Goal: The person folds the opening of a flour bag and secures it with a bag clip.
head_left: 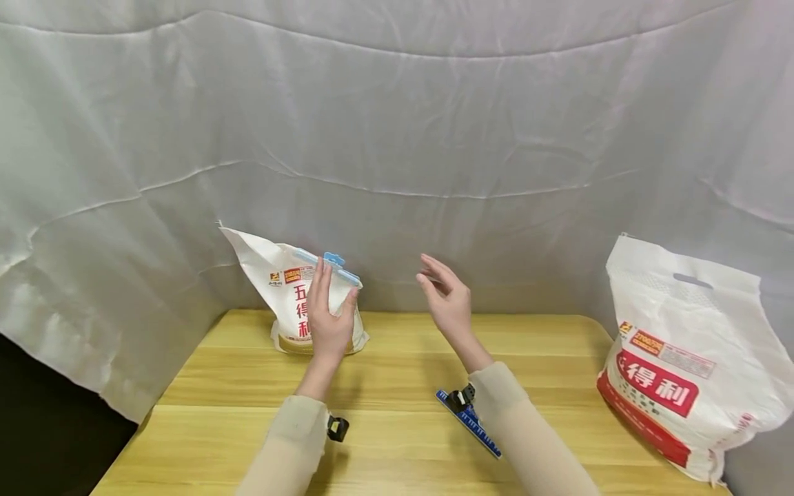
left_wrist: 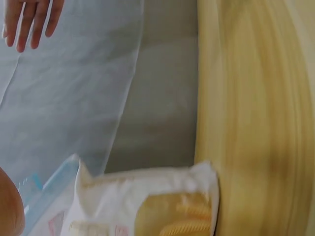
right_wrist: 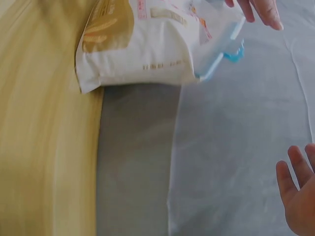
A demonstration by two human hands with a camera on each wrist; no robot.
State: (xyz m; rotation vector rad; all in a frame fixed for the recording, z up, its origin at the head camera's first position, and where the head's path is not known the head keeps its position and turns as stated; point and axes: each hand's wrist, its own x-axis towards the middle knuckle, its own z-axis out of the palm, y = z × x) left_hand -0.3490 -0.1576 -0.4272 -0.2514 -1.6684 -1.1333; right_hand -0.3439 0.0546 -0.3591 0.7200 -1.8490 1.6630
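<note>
Far left, a black area (head_left: 49,427) sits past the tabletop's (head_left: 397,358) slanted left edge, with a grey curtain (head_left: 397,138) hanging along the side and back. The smaller flour bag (head_left: 291,296) stands near the back left corner, its upper left corner poking up and out. There's a light-blue bag clip (head_left: 335,260) slanting across its top. The left hand (head_left: 331,320) is right in front of it, fingers straight and thumb held apart. Can't tell if it's actually touching the bag or clip.

Next over, the right hand (head_left: 449,300) is up in the air with nothing in it, fingers loosely bent. Decent gap between the two hands, just wood and curtain there. Below the right wrist, a blue ruler-like strip (head_left: 476,432) lies diagonally on the tabletop. Then a wide stretch of wood runs to the larger flour bag (head_left: 682,344), which is hard up against the right edge and covers a good bit of it.

Hidden stuff: the left hand blocks some of the smaller bag's print, the right wrist mount (head_left: 460,398) covers part of the strip, and the tabletop's near edge is out of frame. The left wrist view cuts the smaller bag off at the bottom.
</note>
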